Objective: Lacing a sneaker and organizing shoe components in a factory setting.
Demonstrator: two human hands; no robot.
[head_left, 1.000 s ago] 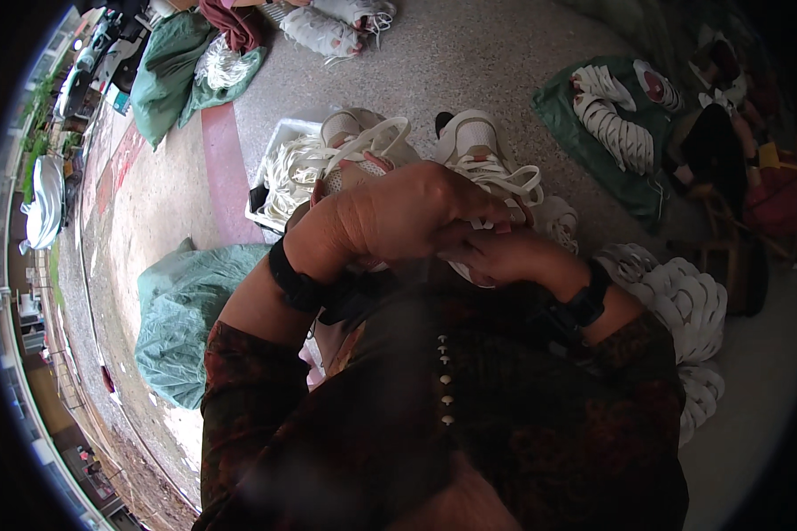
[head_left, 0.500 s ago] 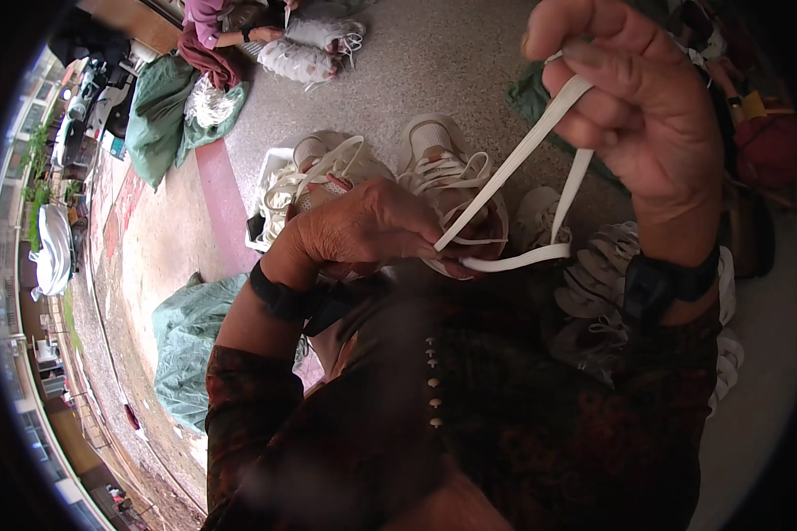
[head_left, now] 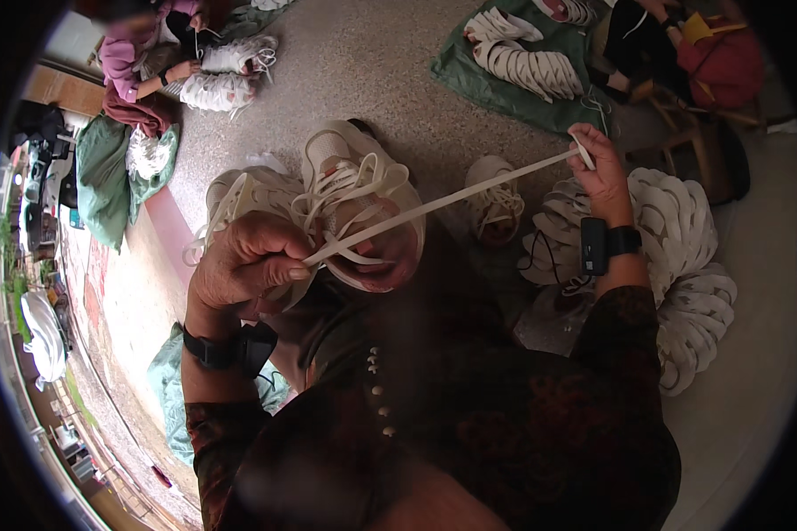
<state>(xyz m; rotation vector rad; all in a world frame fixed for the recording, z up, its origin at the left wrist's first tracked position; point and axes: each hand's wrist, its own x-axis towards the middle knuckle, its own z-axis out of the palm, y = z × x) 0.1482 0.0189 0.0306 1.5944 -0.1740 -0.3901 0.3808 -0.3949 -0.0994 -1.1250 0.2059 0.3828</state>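
Observation:
A flat white shoelace (head_left: 452,196) runs taut and slanting between my two hands. My left hand (head_left: 252,261) pinches its lower end, close to a pale laced sneaker (head_left: 338,146) with a pinkish opening. My right hand (head_left: 604,177), raised out to the right, is closed on the other end, which loops over the fingers. Another pale sneaker (head_left: 243,190) with loose laces sits behind my left hand, partly hidden by it. Between my hands, beyond the lace, a third sneaker (head_left: 487,173) stands on the floor.
Stacked white shoes (head_left: 673,212) lie by my right arm. Ahead right, a green sheet (head_left: 447,71) bears rows of shoes (head_left: 527,69), near a wooden stool (head_left: 695,150) and a person in red (head_left: 722,66). Ahead left, a person in pink (head_left: 119,62) handles laces beside green sacks (head_left: 102,168).
My right hand has moved down and away to the right, and the slack, bent lace is now stretched straight. My left hand has shifted left. The view has shifted, showing more on the right.

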